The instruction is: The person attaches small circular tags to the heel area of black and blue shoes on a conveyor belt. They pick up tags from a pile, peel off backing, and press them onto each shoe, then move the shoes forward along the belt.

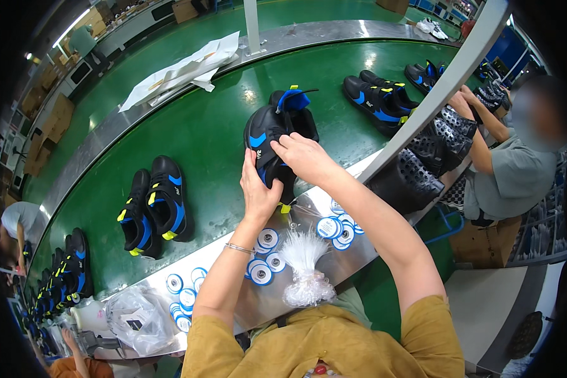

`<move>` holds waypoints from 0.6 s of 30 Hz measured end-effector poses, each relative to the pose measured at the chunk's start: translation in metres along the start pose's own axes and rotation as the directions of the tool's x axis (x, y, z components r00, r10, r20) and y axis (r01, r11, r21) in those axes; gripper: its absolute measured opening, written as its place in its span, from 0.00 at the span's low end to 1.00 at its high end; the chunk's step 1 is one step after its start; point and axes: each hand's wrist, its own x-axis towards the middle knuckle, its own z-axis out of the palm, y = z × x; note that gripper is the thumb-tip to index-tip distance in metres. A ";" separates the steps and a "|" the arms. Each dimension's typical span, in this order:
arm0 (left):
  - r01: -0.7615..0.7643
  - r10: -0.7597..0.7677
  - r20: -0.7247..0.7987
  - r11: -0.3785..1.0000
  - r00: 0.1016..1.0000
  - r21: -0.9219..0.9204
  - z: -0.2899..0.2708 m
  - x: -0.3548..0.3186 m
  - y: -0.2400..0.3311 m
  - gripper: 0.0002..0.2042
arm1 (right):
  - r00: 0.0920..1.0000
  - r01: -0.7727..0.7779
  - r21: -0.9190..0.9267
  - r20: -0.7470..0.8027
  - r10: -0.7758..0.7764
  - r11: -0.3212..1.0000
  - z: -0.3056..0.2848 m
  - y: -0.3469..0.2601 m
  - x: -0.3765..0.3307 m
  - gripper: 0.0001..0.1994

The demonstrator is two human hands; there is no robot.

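A pair of black shoes with blue patches and yellow tabs stands before me on the green belt. My left hand (258, 192) is wrapped round the side of the nearer shoe (256, 131), thumb and fingers on opposite sides. The fingers of my right hand (303, 157) are bunched together on top of that shoe, at its strap; what lies under the fingertips is hidden. Behind it the other shoe (305, 123) has its blue-lined tongue raised. Below my hands, a bundle of clear plastic tag loops (305, 268) lies between round white-and-blue tags (261, 273).
Another pair of shoes (164, 198) stands on the belt (214, 138) to the left, one more (375, 101) at the far right. A grey post (435, 88) slants up at the right, beside a co-worker (510, 164). A plastic bag (142, 318) lies at the lower left.
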 end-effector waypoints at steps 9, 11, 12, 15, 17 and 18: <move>-0.073 0.074 -0.014 0.995 0.997 0.070 -0.004 -0.004 -0.012 0.35 | 0.994 0.104 -0.160 0.043 -0.098 0.982 0.009 -0.008 0.008 0.21; -0.089 0.090 0.001 0.989 0.996 0.116 -0.005 -0.005 -0.012 0.33 | 0.993 0.116 -0.153 0.051 -0.109 0.981 0.009 -0.006 0.006 0.22; -0.099 0.099 0.008 0.986 0.995 0.137 -0.004 -0.006 -0.012 0.32 | 0.992 0.122 -0.153 0.055 -0.115 0.981 0.010 -0.004 0.006 0.22; -0.086 0.087 -0.008 0.987 0.996 0.139 -0.004 -0.008 -0.016 0.30 | 0.993 0.117 -0.149 0.014 -0.116 0.982 0.012 -0.007 0.005 0.22; -0.083 0.084 -0.002 0.982 0.996 0.170 -0.006 -0.010 -0.017 0.30 | 0.994 0.107 -0.126 0.017 -0.106 0.986 0.013 -0.009 0.006 0.23; -0.087 0.088 0.005 0.978 0.996 0.188 -0.005 -0.009 -0.016 0.29 | 0.995 0.099 -0.123 0.019 -0.098 0.987 0.012 -0.009 0.007 0.23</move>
